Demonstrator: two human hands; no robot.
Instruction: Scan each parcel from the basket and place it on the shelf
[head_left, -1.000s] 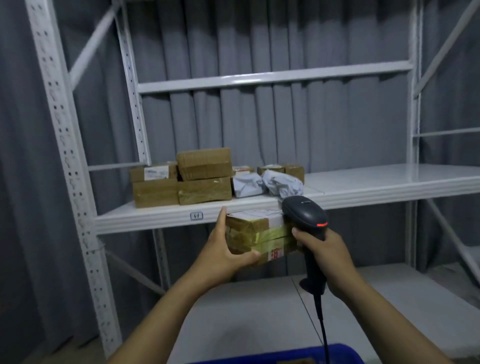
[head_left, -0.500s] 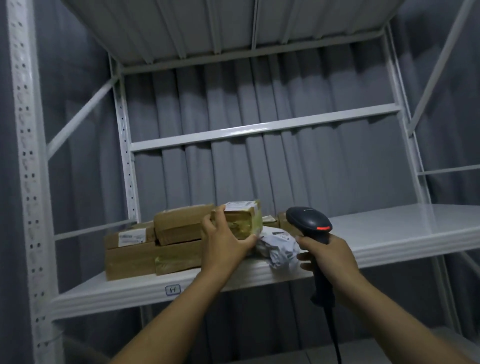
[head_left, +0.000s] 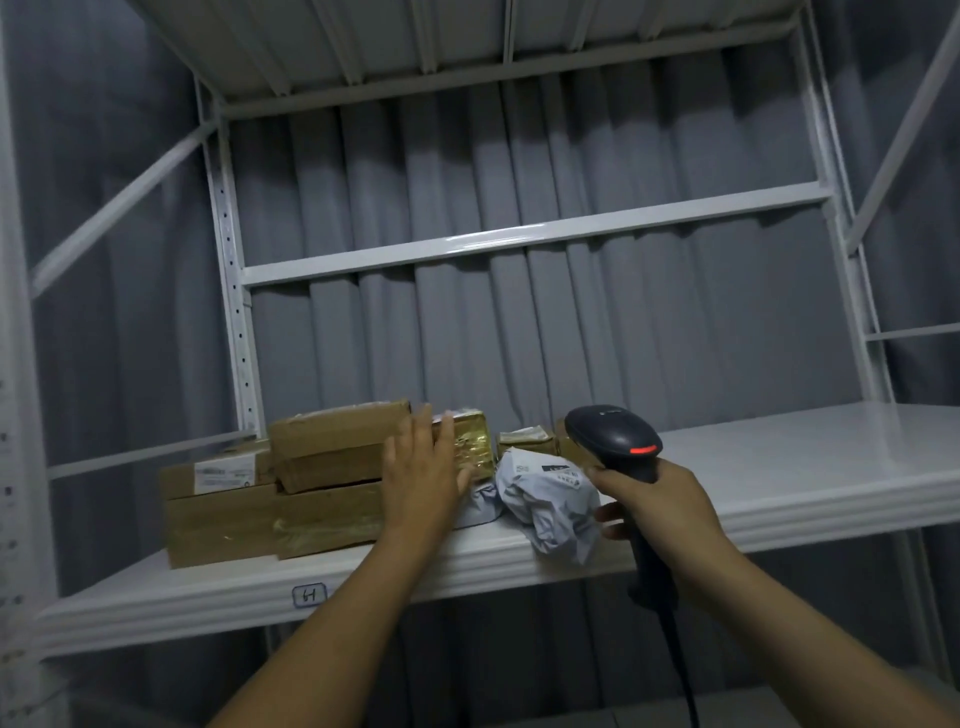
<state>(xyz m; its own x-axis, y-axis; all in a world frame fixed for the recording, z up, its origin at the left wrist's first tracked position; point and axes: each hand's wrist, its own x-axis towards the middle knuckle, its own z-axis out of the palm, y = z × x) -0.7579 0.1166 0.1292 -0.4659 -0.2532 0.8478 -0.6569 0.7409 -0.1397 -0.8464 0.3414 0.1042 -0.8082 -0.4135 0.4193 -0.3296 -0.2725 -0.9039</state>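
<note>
A small brown parcel (head_left: 472, 446) wrapped in shiny tape sits on the white shelf (head_left: 779, 467), resting on a grey bag behind my left hand. My left hand (head_left: 423, 475) is open with straight fingers spread against the parcel's front face. To its left lie stacked cardboard boxes (head_left: 332, 452). My right hand (head_left: 657, 506) grips the handle of a black barcode scanner (head_left: 613, 434) with a red lit strip, held in front of the shelf edge. The basket is out of view.
A crumpled grey mailer bag (head_left: 550, 501) lies at the shelf edge between my hands. More small boxes (head_left: 524, 440) sit behind it. An upper shelf beam (head_left: 519, 241) and white uprights (head_left: 231, 291) frame the bay; grey curtain hangs behind.
My left hand carried the parcel up from below the shelf, set it down among the others and opened its fingers. The view tilted upward. The scanner stayed in my right hand.
</note>
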